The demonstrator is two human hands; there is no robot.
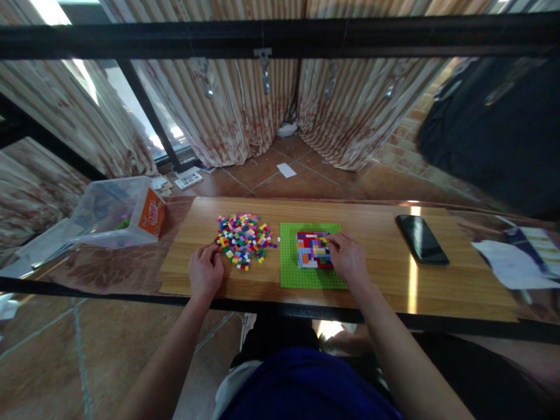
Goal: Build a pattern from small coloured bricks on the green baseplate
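Note:
A multicoloured pile of small toy building bricks [245, 239] lies on the wooden board. Beside its lower left edge rests my left hand [205, 271], fingers curled in; whether a brick is in them is hidden. To the right of the pile is a green studded baseplate [289, 274], bearing a low square block of red, white, blue, orange and yellow bricks [311, 251]. My right hand [349, 256] is at the right side of this block, thumb and fingers pinched at its upper right corner. Yellow shows by the fingertips, but what they pinch is too small to tell.
A single white brick [279, 239] lies between pile and baseplate. A dark phone [421, 239] is on the right of the wooden board [376, 291]. At the left stands a clear plastic box [114, 204] with an orange label. Papers [511, 265] lie far right. A black bar [280, 38] crosses above.

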